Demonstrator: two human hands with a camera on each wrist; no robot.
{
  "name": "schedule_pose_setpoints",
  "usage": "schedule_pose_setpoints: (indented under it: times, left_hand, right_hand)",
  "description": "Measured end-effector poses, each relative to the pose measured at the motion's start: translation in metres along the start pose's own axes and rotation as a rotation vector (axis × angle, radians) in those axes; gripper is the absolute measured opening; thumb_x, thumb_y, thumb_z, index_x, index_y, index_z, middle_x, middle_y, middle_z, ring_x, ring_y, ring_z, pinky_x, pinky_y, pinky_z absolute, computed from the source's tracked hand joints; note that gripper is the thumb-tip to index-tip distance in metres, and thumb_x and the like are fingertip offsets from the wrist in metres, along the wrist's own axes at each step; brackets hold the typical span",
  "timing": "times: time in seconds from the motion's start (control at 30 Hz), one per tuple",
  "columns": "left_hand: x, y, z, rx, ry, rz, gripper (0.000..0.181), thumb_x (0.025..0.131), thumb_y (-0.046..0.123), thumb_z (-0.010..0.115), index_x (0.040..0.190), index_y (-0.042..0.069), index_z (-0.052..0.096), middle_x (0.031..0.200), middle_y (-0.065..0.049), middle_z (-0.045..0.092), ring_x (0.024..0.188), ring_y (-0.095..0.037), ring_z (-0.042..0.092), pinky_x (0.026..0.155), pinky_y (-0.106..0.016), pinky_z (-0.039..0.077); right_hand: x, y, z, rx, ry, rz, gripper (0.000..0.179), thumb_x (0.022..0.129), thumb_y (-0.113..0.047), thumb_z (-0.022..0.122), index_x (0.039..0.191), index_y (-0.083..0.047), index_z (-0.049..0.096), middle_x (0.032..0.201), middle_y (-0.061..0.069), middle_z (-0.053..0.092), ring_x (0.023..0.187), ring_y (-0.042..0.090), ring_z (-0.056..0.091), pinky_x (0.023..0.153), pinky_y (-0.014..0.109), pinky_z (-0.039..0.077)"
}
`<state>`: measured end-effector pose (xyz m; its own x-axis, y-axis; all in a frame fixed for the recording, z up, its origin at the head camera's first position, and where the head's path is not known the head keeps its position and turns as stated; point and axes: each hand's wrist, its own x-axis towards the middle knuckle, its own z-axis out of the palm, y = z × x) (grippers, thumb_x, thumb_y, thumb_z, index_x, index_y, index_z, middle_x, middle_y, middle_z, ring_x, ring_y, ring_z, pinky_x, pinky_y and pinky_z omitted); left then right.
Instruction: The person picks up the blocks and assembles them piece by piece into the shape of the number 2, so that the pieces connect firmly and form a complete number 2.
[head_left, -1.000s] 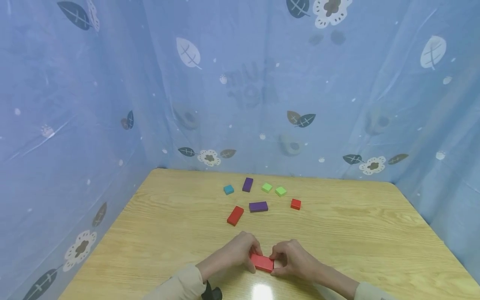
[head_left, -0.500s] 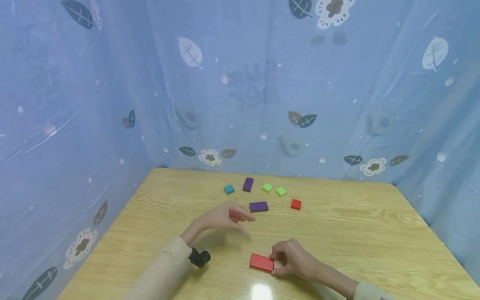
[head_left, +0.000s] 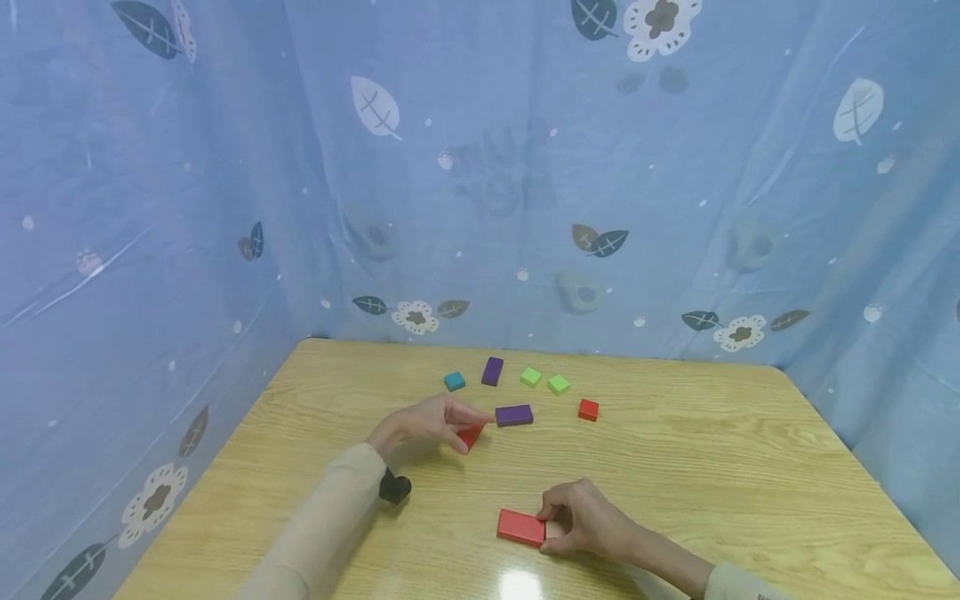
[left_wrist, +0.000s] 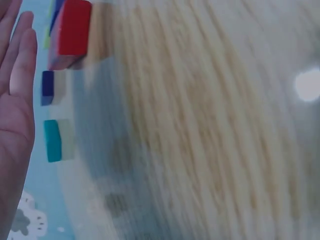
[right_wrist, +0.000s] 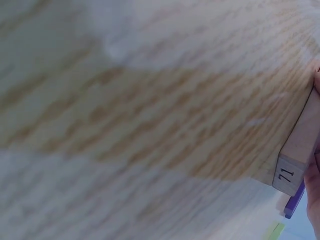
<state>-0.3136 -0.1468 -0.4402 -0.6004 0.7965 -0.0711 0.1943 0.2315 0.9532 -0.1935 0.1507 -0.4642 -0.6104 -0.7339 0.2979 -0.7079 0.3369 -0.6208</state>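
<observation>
Pale block [right_wrist: 300,142] is pinched by right hand [head_left: 591,523]; farther red block [head_left: 471,436] is straddled by left hand [head_left: 431,421], fingers spread.

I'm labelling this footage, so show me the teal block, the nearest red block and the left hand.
Teal block [head_left: 454,380], head view, top face.
Nearest red block [head_left: 521,526], head view, top face.
Left hand [head_left: 432,417], head view, back of hand.

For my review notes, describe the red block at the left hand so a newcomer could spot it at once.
On the wooden table, find the person's left hand. Partly hidden there, the red block shows between thumb and fingers. Its neighbours, a purple block and a teal block, differ in colour, and the other red blocks lie farther right.
</observation>
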Motion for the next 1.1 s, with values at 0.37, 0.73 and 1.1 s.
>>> schedule_pose_setpoints:
  times: [0.37,0.73,1.1]
  left_hand:
    - [0.004,-0.003,-0.002,0.089,0.051,-0.067,0.061,0.074,-0.01,0.075,0.131,0.001,0.057,0.137,-0.009,0.053,0.133,-0.023,0.042,0.107,-0.032,0.034]
    - [-0.001,-0.013,-0.013,0.245,0.091,-0.087,0.065,0.071,-0.005,0.079,0.131,0.008,0.059,0.136,-0.006,0.055,0.134,-0.026,0.041,0.111,-0.042,0.029]
    - [0.003,-0.009,-0.015,0.311,0.137,-0.162,0.067,0.069,-0.008,0.079,0.13,0.011,0.061,0.133,-0.003,0.058,0.131,-0.025,0.045,0.108,-0.04,0.034]
  right_hand:
    - [0.001,0.0,0.002,0.005,0.003,-0.009,0.018,0.073,-0.015,0.083,0.08,-0.011,0.067,0.083,-0.007,0.07,0.072,-0.004,0.055,0.062,0.016,0.049]
    - [-0.002,-0.002,0.001,0.006,-0.004,0.009,0.018,0.074,-0.02,0.083,0.08,-0.013,0.068,0.083,-0.009,0.069,0.072,-0.005,0.054,0.063,0.017,0.048]
    - [-0.001,0.0,-0.002,0.007,-0.008,0.014,0.017,0.074,-0.02,0.083,0.081,-0.013,0.068,0.084,-0.01,0.069,0.073,-0.005,0.053,0.063,0.017,0.047]
